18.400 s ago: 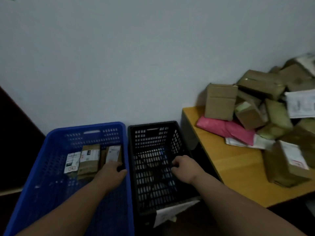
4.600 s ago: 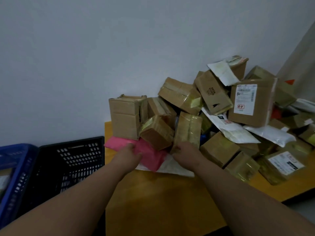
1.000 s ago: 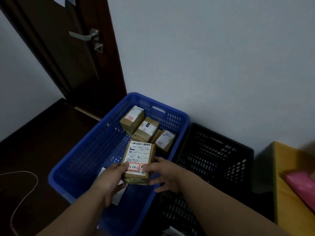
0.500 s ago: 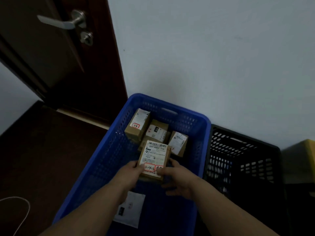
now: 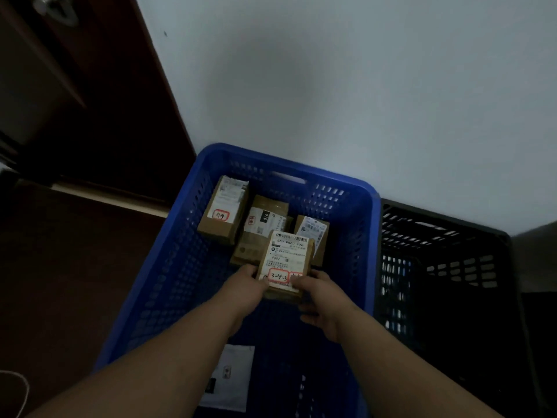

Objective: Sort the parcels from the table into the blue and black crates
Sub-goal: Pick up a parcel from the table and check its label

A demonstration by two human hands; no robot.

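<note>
Only the head view to go on here, looking down into the blue crate (image 5: 372, 236), with the black crate (image 5: 509, 267) touching its right side against the wall. Both hands are on one cardboard parcel (image 5: 286, 263), label side up: the left hand (image 5: 245, 289) grips its near left corner, the right hand (image 5: 321, 298) has the near right corner, thumb over the label and fingers curled underneath. So the parcel sticks out away from both hands, long axis running from the wrists toward the crate's far wall, and it's held above the middle of the crate, tilted up a bit at the far end. Right behind it, three other small boxes (image 5: 224, 209) sit along the far wall, and a flat white mailer (image 5: 229, 378) lies at the near edge under the left forearm. My guess is the drop goes just in front of that row, and since neither hand is nearer, both should let go together so it lands flat.
</note>
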